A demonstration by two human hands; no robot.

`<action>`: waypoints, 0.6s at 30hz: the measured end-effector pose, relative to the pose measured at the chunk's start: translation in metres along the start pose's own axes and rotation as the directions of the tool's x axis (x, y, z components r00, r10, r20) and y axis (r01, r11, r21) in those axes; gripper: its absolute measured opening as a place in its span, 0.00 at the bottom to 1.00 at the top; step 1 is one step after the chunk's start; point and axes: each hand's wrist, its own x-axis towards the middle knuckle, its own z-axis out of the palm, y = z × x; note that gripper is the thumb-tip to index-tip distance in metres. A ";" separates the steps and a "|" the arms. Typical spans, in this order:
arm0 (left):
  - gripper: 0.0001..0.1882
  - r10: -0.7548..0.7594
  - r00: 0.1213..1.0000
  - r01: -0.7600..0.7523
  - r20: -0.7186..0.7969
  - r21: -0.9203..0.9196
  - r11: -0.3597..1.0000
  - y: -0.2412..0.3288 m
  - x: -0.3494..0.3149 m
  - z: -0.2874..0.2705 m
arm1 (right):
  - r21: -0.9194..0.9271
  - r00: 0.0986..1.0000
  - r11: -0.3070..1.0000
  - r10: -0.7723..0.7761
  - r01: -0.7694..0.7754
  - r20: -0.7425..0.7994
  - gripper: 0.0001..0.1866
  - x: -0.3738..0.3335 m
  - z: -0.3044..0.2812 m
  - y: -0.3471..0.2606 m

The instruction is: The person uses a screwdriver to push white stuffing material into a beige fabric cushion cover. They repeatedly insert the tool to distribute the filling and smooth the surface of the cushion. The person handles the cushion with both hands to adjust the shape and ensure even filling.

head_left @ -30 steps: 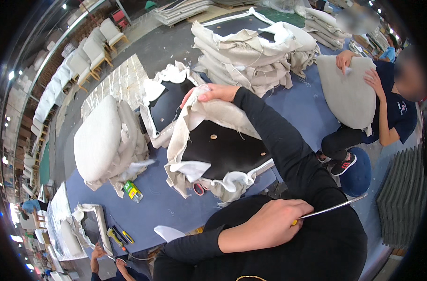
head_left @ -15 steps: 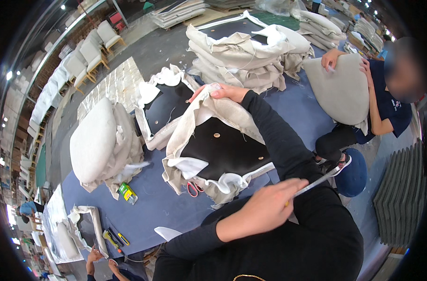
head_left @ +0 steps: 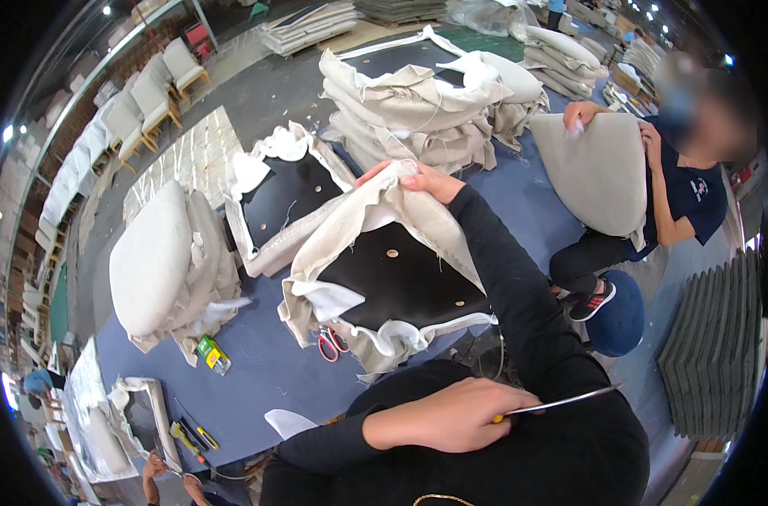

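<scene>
Fabric (head_left: 333, 239) at the upper edge of the black-backed panel (head_left: 401, 282), centre of the frame, is bunched in the right hand (head_left: 432, 183), thumb on the near side and fingers passing behind. I read that grip as gathering the loose beige border and steadying the panel. The left hand (head_left: 456, 415), lower middle, is curled around the yellow end of a thin metal tool (head_left: 569, 400). Its shank points right, across the black clothing, probably so the tip stays away from the cloth; I can't tell whether it touches the clothing.

Red-handled scissors (head_left: 329, 344) lie just beside the panel's lower left border, which looks handy for quick reach.

For room, I'd mind the upper left side first: a second black-backed panel (head_left: 287, 196) sits so near that I can't tell if the borders touch. A tall beige pile (head_left: 409, 131) rises beyond the right hand. Leftward, blue tabletop (head_left: 270, 371) shows between the panel and a padded stack (head_left: 152, 266). Toward the right of the frame, more tabletop separates the right sleeve (head_left: 519, 270) from a seated co-worker's cushion (head_left: 590, 173).
</scene>
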 end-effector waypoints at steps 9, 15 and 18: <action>0.13 -0.301 0.701 0.273 -0.646 -0.146 0.951 -0.040 -0.092 -0.045 | -0.014 0.932 0.968 -0.243 0.249 -0.267 0.26 -0.070 0.045 -0.013; 0.11 -0.210 0.502 0.431 -0.839 0.032 0.902 -0.047 -0.116 -0.043 | -0.051 0.918 0.953 -0.300 0.297 -0.260 0.23 -0.104 0.085 -0.022; 0.10 -0.156 0.507 0.499 -0.847 0.142 0.855 -0.040 -0.116 -0.050 | -0.034 0.921 0.948 -0.316 0.317 -0.227 0.26 -0.105 0.097 -0.026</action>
